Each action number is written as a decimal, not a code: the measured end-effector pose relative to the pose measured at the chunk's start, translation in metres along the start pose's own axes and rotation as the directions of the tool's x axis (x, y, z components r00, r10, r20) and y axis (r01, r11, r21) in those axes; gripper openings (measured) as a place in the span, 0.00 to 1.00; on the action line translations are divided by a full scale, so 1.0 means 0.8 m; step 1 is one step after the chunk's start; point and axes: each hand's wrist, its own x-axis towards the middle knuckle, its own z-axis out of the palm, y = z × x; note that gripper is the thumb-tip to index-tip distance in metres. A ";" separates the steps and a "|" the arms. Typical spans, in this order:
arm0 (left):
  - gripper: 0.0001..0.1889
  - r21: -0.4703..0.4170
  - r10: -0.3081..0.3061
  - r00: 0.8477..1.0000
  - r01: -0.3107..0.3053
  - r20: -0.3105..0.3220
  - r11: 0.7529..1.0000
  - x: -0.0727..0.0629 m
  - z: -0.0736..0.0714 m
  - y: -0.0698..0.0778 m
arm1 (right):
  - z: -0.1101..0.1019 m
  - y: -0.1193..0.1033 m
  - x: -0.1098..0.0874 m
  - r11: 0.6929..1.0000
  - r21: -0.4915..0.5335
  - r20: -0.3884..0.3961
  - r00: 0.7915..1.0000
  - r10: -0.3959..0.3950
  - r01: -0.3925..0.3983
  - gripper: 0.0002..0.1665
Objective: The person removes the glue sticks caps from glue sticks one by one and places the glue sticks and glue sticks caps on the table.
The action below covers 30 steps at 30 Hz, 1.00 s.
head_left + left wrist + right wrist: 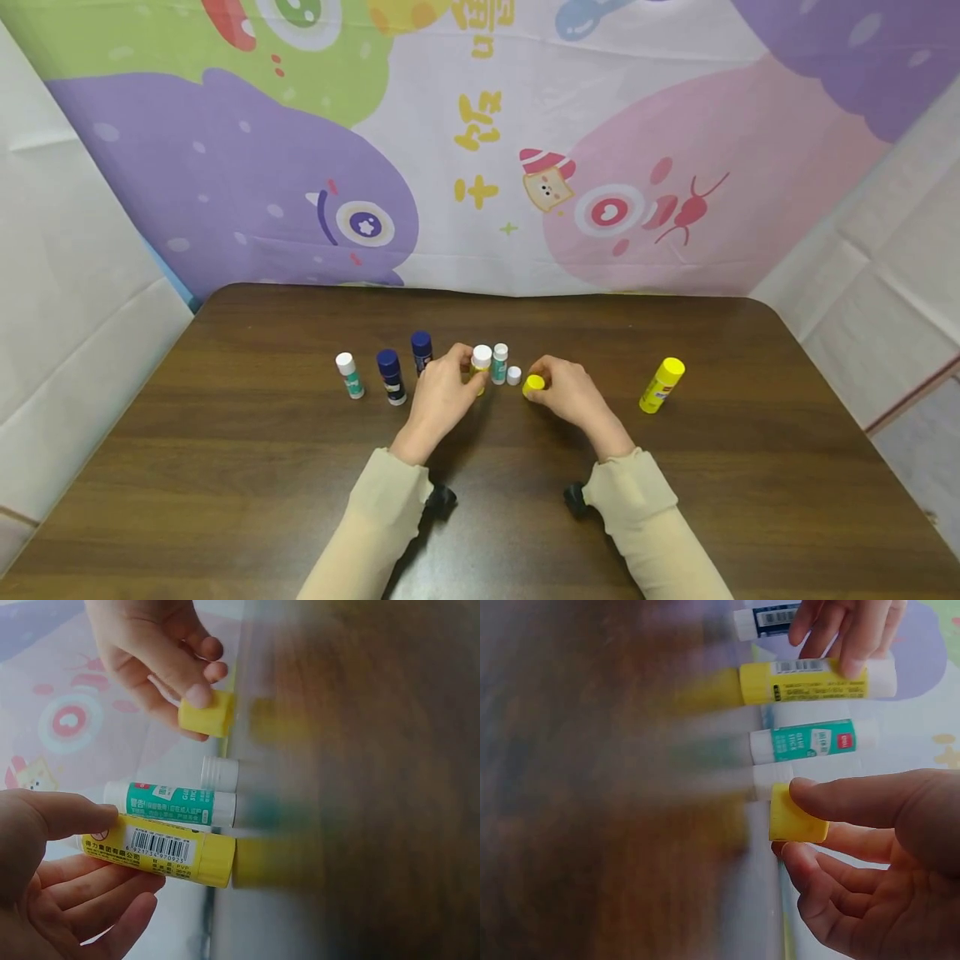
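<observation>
White-capped green glue stick: upright at far left on the desk, lid on, contents hidden.
Navy glue sticks: two, one farther back; lids on, so no glue shows.
Left hand: thumb and fingers grip the near yellow glue stick, which stands upright with its white top bare. Keeping it steady and plumb seems wise.
Middle green glue stick: just beside it, apparently lidless; I can't tell whether glue shows.
White cap: loose on the desk beside that tube, probably its lid.
Right hand: thumb and fingers pinch the yellow cap, its inside out of sight, at or just above the desk. I'd keep it level, release softly, and avoid nudging the white cap.
Far yellow glue stick: well apart at right, lid on.
</observation>
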 end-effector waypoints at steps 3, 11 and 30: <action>0.14 -0.002 -0.010 1.000 0.010 0.004 1.000 0.000 0.000 0.000 | 0.002 0.003 0.001 1.000 0.009 0.008 1.000 0.015 -0.015 0.20; 0.13 -0.019 -0.024 1.000 0.024 0.019 1.000 0.000 0.000 0.000 | 0.006 0.005 0.003 1.000 0.009 0.010 1.000 0.006 -0.006 0.16; 0.18 0.004 -0.007 1.000 0.007 0.017 1.000 -0.001 0.004 0.001 | 0.009 0.012 0.007 0.999 0.033 0.027 0.999 0.042 -0.043 0.20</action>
